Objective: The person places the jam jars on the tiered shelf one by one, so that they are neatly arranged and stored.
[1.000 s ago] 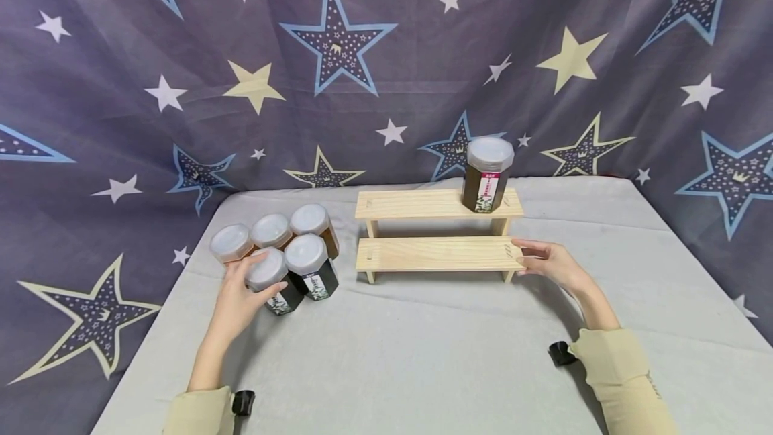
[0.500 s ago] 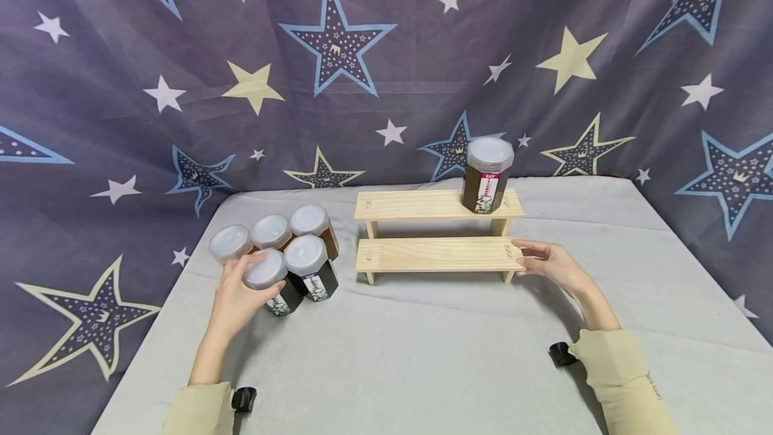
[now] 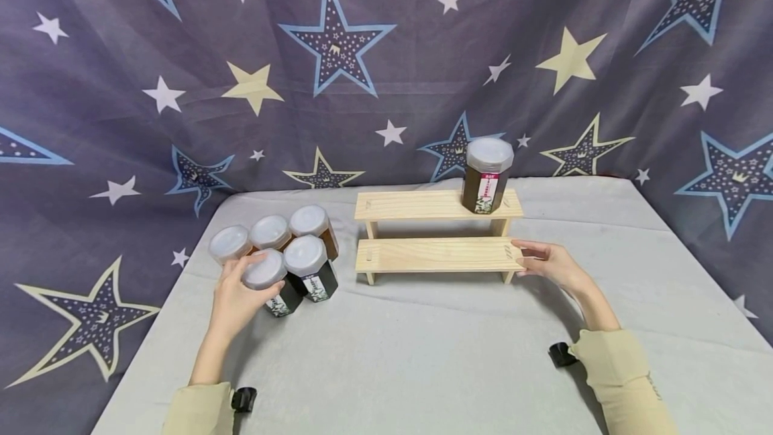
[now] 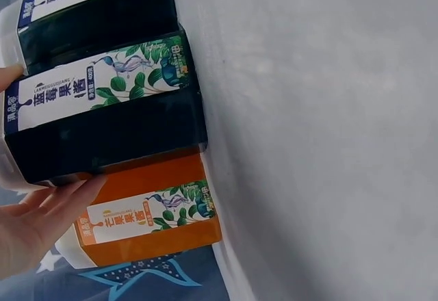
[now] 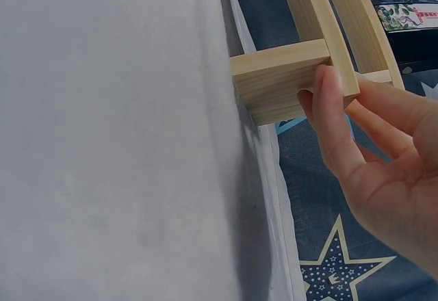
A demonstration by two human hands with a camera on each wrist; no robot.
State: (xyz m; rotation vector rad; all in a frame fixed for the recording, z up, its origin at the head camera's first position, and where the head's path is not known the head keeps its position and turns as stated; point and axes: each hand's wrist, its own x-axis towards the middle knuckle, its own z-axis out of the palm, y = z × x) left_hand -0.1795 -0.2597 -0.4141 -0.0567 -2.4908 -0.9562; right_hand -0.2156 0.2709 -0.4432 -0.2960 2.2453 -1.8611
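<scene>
My left hand (image 3: 237,294) holds a dark jam jar (image 3: 284,301) near its pale lid, thumb on one side and fingers on the other. In the left wrist view, that jar (image 4: 109,116) has a white label with green leaves and stands between a second dark jar (image 4: 96,24) and an orange jar (image 4: 150,222). My right hand (image 3: 552,264) pinches the right end of the lower board of a two-tier wooden shelf (image 3: 435,254). In the right wrist view, thumb and fingers of the right hand (image 5: 383,150) lie around the corner of the wooden board (image 5: 342,61).
A dark jar with a red-topped label (image 3: 488,180) stands on the upper tier's right end. Several lidded jars cluster at the table's left, among them amber ones (image 3: 331,240). A star-patterned cloth (image 3: 423,72) hangs behind the grey-covered table (image 3: 423,354).
The jar in my left hand has tipped very slightly toward the left, its lid shifting a few pixels. My right hand and the shelf stay where they were.
</scene>
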